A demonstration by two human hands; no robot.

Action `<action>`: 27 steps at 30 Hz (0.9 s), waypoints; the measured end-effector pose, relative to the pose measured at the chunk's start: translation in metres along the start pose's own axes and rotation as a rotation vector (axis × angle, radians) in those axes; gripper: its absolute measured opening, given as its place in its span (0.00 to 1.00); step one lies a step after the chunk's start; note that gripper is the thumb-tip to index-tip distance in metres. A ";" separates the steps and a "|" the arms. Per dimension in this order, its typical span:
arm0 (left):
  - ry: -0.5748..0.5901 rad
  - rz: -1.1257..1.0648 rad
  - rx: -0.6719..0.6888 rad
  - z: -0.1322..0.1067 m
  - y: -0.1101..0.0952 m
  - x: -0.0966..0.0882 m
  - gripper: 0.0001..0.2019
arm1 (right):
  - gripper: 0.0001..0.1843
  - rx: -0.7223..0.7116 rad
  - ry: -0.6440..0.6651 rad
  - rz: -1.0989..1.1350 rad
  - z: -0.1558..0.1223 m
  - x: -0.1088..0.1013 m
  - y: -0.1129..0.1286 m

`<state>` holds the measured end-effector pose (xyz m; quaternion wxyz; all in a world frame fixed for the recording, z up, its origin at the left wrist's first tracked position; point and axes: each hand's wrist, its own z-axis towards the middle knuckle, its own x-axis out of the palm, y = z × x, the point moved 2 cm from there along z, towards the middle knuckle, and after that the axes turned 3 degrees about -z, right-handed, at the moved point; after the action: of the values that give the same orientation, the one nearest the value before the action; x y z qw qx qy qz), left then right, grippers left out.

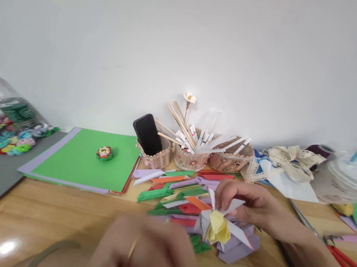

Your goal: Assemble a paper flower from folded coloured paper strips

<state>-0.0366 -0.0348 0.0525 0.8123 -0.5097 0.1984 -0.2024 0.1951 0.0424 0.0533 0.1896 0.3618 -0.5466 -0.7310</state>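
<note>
Two hands are working over the table [58, 209]: up front the left hand [146, 256] is blurring, fingers curling, and I can't tell if it's gripping anything. Right hand [245, 205] is pinching the folded-paper flower [218, 229] by its white petals, over a pile of folded strips [188, 194]. Looks like petals are getting arranged; next move is probably calling for a steady right pinch. Behind, three small holders [191, 159] are sitting near the wall [195, 40].
</note>
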 end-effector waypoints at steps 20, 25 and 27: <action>-0.386 0.470 0.241 0.046 0.035 0.012 0.05 | 0.14 -0.235 -0.560 -0.691 -0.008 0.038 0.021; -0.402 0.555 0.338 0.046 0.034 0.012 0.03 | 0.17 -0.373 -0.555 -0.825 -0.010 0.056 0.023; -0.408 0.564 0.354 0.046 0.035 0.012 0.03 | 0.17 -0.382 -0.565 -0.862 -0.011 0.057 0.023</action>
<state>0.0021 0.0067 0.0380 0.9342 -0.3170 0.1271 0.1032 0.1624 -0.0102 0.0547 -0.2190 0.3016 -0.2362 -0.8974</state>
